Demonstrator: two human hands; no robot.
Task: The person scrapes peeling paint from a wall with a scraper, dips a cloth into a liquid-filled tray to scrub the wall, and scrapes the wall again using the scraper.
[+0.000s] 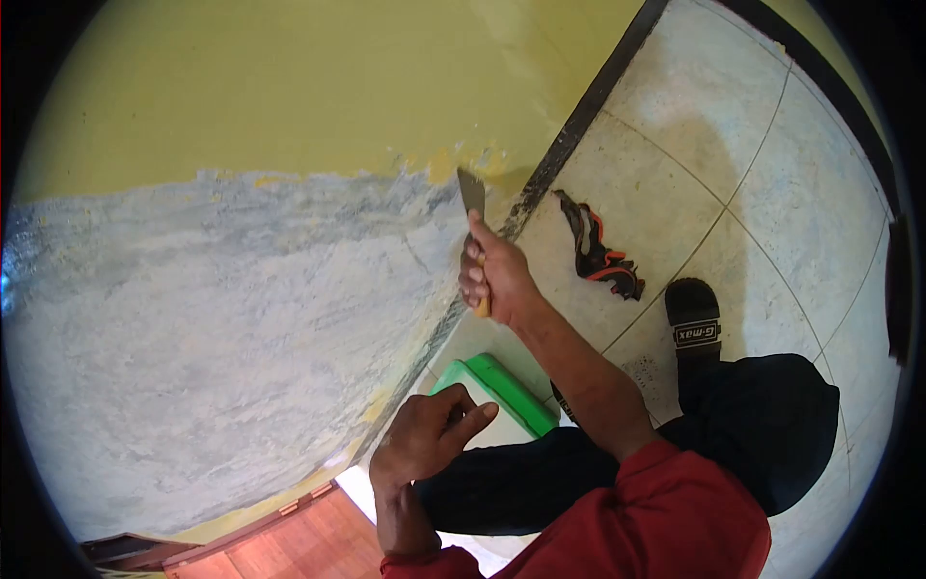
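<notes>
My right hand (pixel 497 275) is closed round the yellowish handle of a scraper (pixel 472 191). The scraper's metal blade rests at or very near the wall, where the yellow-green paint (pixel 289 87) meets the rough grey-white patch (pixel 231 309), close to the floor edge. My left hand (pixel 424 434) is in front of the lower wall, loosely bent with the thumb held apart, and nothing shows in it. Behind it, a green container (pixel 511 391) with a whitish inside is partly hidden.
A crumpled black and orange object (pixel 603 253) lies on the tiled floor (pixel 666 154). Near it is a foot in a black sandal (pixel 694 314). A dark skirting strip (pixel 603 87) runs along the wall's base. Reddish-brown panels (pixel 289 540) show at the bottom left.
</notes>
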